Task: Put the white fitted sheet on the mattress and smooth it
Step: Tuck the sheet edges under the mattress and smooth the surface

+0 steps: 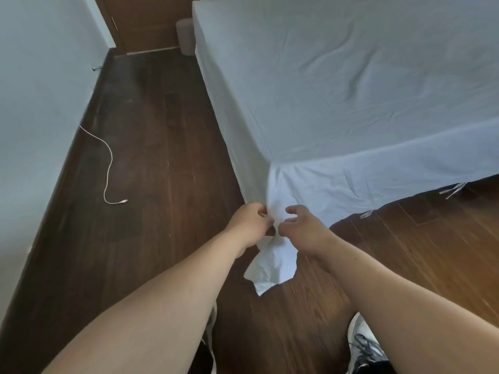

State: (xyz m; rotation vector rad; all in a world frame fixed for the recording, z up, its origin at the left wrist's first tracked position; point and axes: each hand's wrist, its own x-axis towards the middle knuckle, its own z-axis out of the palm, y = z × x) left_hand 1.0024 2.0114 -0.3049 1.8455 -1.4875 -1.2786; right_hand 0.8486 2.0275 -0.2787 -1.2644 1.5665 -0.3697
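your white fitted sheet (337, 85) spread wrinkled over the mattress top, draped down both near sides, bunched at the near corner, a loose tail of it hanging to the floor, thin ties dangling from the hem

We take this for a home bedroom: a bed (337, 76) draped in a white sheet, dark wood plank floor (162, 157), pale wall (40, 76), wooden door (151, 20), and a white charging cable (108, 168) loose on the floor.
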